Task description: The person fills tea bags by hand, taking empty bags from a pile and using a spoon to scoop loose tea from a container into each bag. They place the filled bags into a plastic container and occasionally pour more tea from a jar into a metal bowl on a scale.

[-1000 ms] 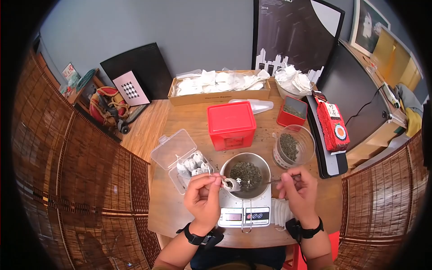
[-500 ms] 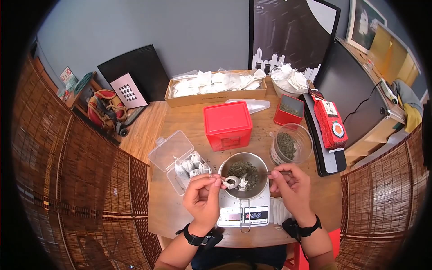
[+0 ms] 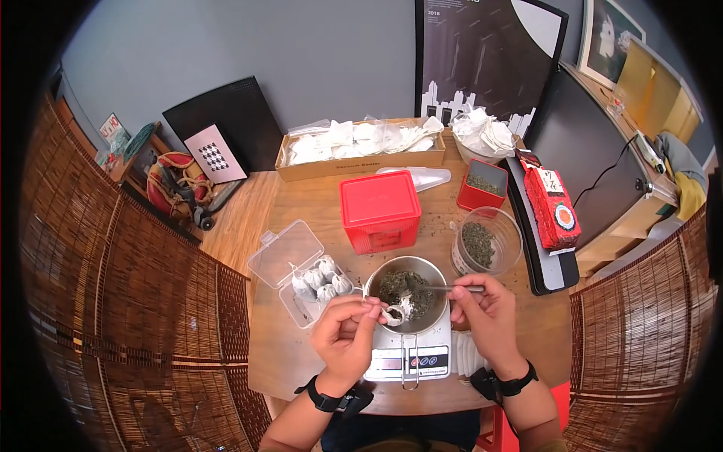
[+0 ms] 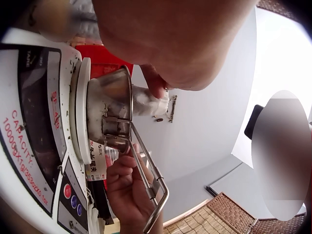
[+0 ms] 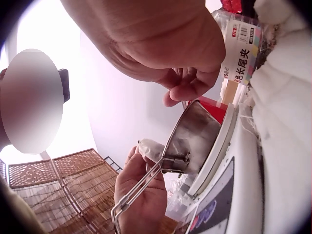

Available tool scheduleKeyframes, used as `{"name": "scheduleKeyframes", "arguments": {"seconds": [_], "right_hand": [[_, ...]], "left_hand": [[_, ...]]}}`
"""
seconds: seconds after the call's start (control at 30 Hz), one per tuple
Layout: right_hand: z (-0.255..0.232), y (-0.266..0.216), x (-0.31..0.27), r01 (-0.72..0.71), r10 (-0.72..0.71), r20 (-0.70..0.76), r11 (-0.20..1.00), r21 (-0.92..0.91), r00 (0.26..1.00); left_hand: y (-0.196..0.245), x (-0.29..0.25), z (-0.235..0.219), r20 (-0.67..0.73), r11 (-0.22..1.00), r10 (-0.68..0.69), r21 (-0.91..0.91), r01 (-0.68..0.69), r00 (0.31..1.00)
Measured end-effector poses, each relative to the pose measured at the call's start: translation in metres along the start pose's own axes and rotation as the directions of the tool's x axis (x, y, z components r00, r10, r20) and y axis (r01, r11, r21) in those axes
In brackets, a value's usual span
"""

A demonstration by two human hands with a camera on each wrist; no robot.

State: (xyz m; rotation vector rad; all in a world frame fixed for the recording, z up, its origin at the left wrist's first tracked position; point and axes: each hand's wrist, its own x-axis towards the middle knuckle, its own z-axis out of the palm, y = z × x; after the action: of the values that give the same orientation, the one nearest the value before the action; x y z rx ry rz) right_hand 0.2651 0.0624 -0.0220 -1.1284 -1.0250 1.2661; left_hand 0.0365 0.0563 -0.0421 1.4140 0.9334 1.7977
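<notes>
A steel bowl (image 3: 439, 280) with a folding wire handle holds dried green leaves and stands on a white kitchen scale (image 3: 388, 351). Over its near left rim, my left hand (image 3: 346, 332) pinches a small white tea bag (image 3: 393, 318), its open mouth showing leaves inside. From the right, my right hand (image 3: 488, 320) grips the handle of a spoon (image 3: 468, 288), whose bowl end dips among the leaves. In the left wrist view the tea bag (image 4: 146, 101) hangs at the bowl's rim, below the thumb.
Left of the bowl, an open clear plastic box (image 3: 290, 307) contains several filled tea bags. Behind stand a lidded red tin (image 3: 380, 211), an open red tin (image 3: 482, 186), a clear tub of leaves (image 3: 486, 239) and a carton of white bags (image 3: 360, 163).
My right hand has brought the spoon leftward, down into the leaves. My left hand has shifted slightly right and lower with the tea bag, whose mouth has turned upward.
</notes>
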Motion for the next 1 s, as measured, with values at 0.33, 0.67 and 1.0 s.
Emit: {"name": "scheduleKeyframes", "arguments": {"seconds": [0.33, 0.67, 1.0], "right_hand": [[-0.005, -0.006, 0.001, 0.076, -0.069, -0.062, 0.992, 0.103, 0.996], [-0.01, -0.014, 0.0, 0.082, -0.072, -0.073, 0.986, 0.148, 0.995], [-0.011, -0.023, -0.007, 0.119, -0.117, -0.026, 0.992, 0.053, 0.993]], "left_hand": [[-0.005, 0.006, -0.002, 0.077, 0.981, -0.042, 0.191, 0.027, 0.996], [-0.005, 0.006, 0.0, 0.033, 0.972, -0.072, 0.226, 0.063, 0.997], [-0.009, 0.007, 0.001, -0.008, 0.974, -0.077, 0.215, 0.076, 0.997]]}}
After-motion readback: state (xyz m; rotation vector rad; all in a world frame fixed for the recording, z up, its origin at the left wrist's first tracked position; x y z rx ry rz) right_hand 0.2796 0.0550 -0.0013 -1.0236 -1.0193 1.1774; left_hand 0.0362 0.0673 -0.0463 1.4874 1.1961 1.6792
